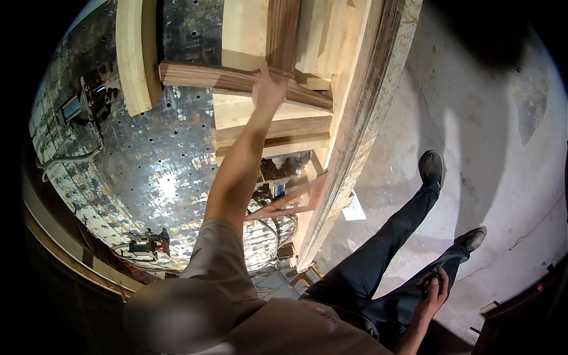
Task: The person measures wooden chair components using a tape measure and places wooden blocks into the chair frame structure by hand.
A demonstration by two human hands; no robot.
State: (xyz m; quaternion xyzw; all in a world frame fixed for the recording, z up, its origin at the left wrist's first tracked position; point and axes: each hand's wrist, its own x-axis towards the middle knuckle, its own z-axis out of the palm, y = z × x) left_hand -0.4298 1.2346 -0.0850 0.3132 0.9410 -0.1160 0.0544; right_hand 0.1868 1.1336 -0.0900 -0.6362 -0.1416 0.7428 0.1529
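My left hand [270, 90] reaches out over the workbench and grips a brown, striped wooden strip [195, 77]. Its fingers fold over the strip where a second brown board [283, 35] meets it from the far side. Pale wooden blocks [244, 35] lie around and beneath these pieces. Low at my right side, my right hand [435, 290] is curled around a small dark object [431, 278], mostly covered by the fingers, so its kind does not show.
A perforated, paint-stained metal bench top [177, 136] spreads to the left. On it are a curved pale timber [136, 53] and clamp-like devices [77, 106] with hoses. A long wooden beam [367, 112] borders the concrete floor [467, 118], where a white sheet [354, 208] lies.
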